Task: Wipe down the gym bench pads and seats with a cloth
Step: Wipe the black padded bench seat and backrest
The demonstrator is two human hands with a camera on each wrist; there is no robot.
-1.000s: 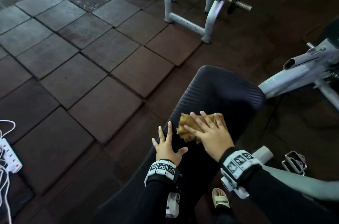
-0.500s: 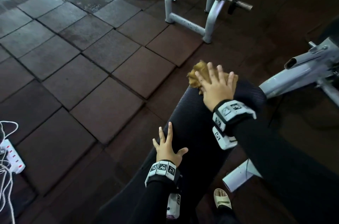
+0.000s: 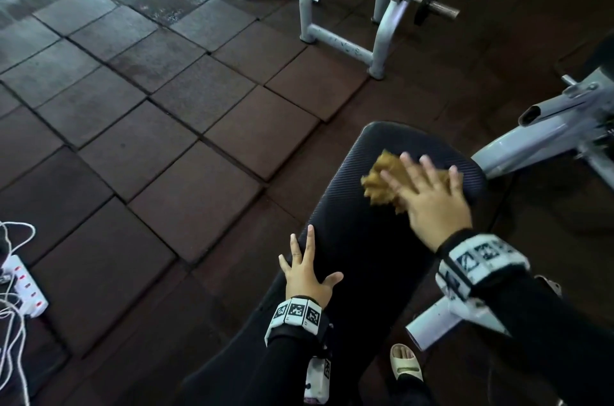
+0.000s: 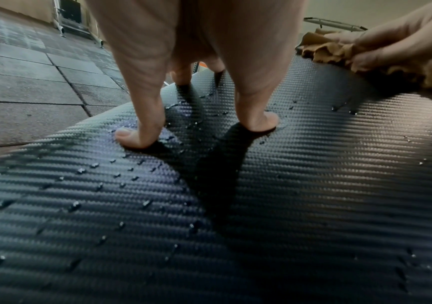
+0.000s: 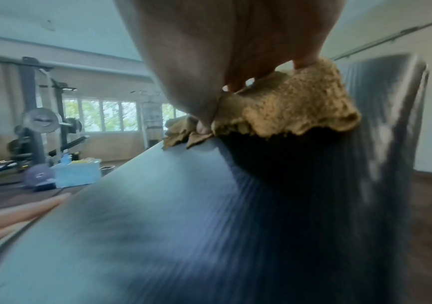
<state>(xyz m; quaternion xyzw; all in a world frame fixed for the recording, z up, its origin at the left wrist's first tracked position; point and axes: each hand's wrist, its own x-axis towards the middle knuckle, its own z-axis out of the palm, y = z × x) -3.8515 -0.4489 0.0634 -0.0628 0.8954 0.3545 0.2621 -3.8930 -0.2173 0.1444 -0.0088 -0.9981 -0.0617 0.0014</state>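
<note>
Your right hand [image 3: 435, 203] presses the crumpled tan cloth [image 3: 382, 183] flat-fingered onto the black textured bench pad [image 3: 358, 239], far end. Your left hand [image 3: 307, 279] rests nearer on the pad's left edge, fingers [image 4: 137, 131] spread, holding nothing.

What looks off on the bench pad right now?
Droplets bead across the bench pad around the left hand, not yet wiped. The right hand presses the cloth near the far end. No damage shows.

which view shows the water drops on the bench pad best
The left wrist view: it looks low along the bench pad, and the drops stand out sharply around the left hand fingertips. The head view shows the whole pad but no drops can be made out. The right wrist view is too motion-blurred to tell.
</note>
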